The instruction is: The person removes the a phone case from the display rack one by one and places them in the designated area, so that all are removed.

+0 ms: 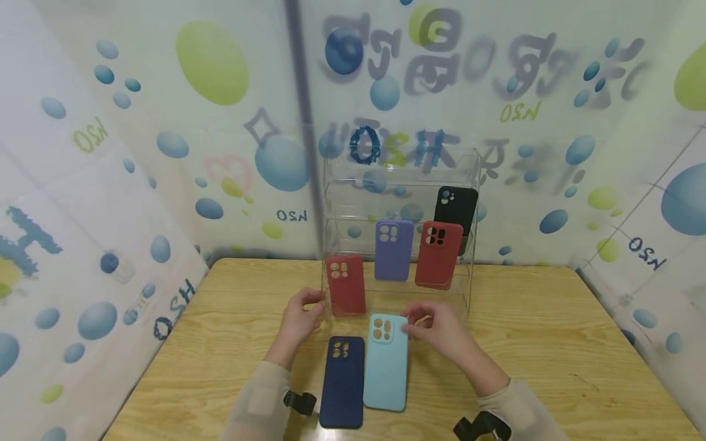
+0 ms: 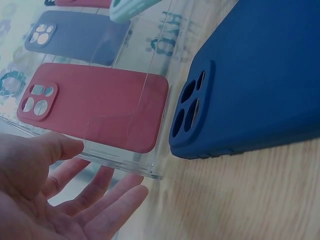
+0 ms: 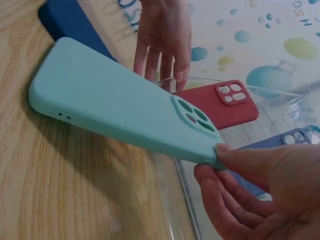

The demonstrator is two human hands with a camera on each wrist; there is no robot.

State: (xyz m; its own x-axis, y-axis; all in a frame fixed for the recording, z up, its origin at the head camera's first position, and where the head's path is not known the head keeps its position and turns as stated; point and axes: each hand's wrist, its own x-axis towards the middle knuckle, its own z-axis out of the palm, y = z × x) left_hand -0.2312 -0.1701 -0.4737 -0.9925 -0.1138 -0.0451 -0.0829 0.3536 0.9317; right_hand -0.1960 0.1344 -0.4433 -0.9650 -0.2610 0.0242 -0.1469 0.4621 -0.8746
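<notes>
My right hand (image 1: 440, 331) pinches the top corner of a light blue phone case (image 3: 110, 105) between thumb and fingers. In the right wrist view, that case slants over the table, casting a shadow. My left hand (image 2: 65, 185) is at the side edge of a clear acrylic display stand (image 1: 397, 298), fingers loosely extended and thumb right at its edge. Close by, a red phone case (image 2: 100, 105) leans in the stand's lowest tier. A dark blue phone case (image 1: 342, 383) lies to the left of the light blue one.
Higher on the stand are a purple phone case (image 1: 393, 251), another red phone case (image 1: 439, 257) and a black phone case (image 1: 466, 205) behind it. The wooden table (image 1: 551, 349) meets patterned walls (image 1: 248, 226) at the back and sides.
</notes>
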